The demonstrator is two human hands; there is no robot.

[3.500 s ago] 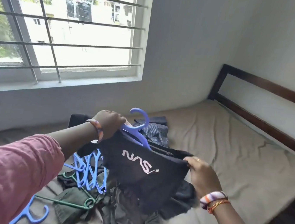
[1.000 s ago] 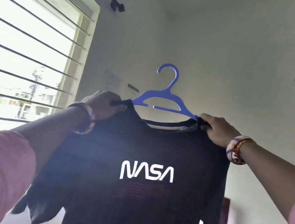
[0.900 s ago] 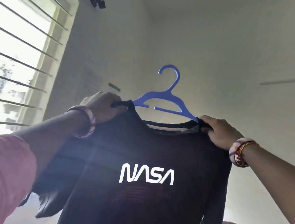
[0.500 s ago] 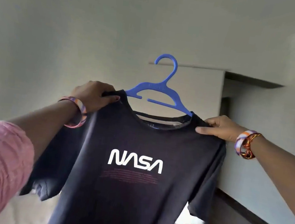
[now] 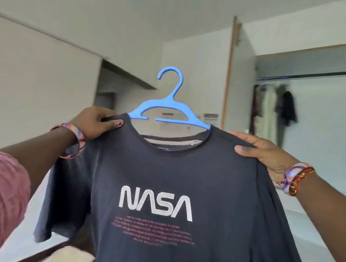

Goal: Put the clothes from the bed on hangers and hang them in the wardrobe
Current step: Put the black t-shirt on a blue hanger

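The left hand (image 5: 95, 122) pinches one shoulder of the dark T-shirt (image 5: 171, 195), with the thumb on the front. The right hand (image 5: 266, 154) grips the other shoulder, thumb in front and fingers over the top. Both hands hold the shirt up high in the air. The shirt hangs on a blue hanger (image 5: 168, 108), and the hook sticks up above the neck hole. White letters on the shirt say NASA. Each wrist has a bright band. Behind, on the right, is the open wardrobe (image 5: 321, 104). A few clothes (image 5: 275, 112) hang from its rail (image 5: 316, 76).
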